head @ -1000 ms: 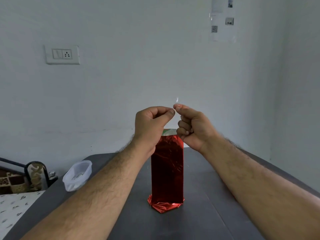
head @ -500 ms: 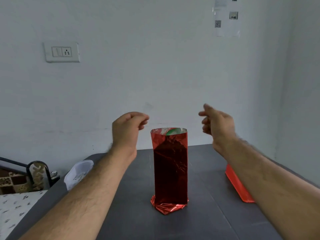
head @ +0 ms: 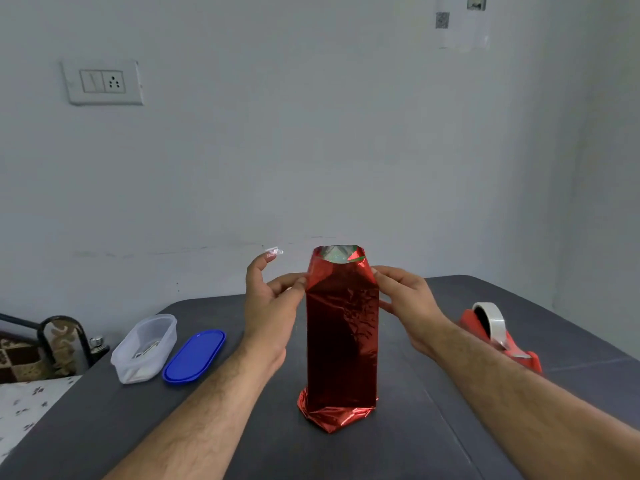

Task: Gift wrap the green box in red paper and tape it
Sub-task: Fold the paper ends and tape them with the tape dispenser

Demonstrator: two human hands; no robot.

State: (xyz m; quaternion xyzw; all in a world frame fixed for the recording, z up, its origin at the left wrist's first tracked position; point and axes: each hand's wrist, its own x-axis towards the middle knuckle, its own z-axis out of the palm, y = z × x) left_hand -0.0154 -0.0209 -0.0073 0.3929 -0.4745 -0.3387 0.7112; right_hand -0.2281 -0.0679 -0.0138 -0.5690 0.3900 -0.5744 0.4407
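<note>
The green box, wrapped in shiny red paper (head: 341,334), stands upright in the middle of the dark table (head: 408,452). The paper's top end is open, and a sliver of the green box (head: 359,259) shows inside it. The bottom end is folded under. My left hand (head: 270,303) touches the paper's upper left edge with its thumb and fingers. A small piece of clear tape (head: 275,251) sticks to its raised fingertip. With straight fingers, my right hand (head: 405,299) presses against the upper right edge.
A red tape dispenser (head: 495,336) with a clear roll sits on the table to the right, behind my right forearm. At the left lie a clear plastic container (head: 145,348) and its blue lid (head: 194,355). A white wall stands behind the table.
My hands were pinched together above the box, then spread apart and came down to the paper's upper sides. The view tilted down, showing the dispenser and blue lid.
</note>
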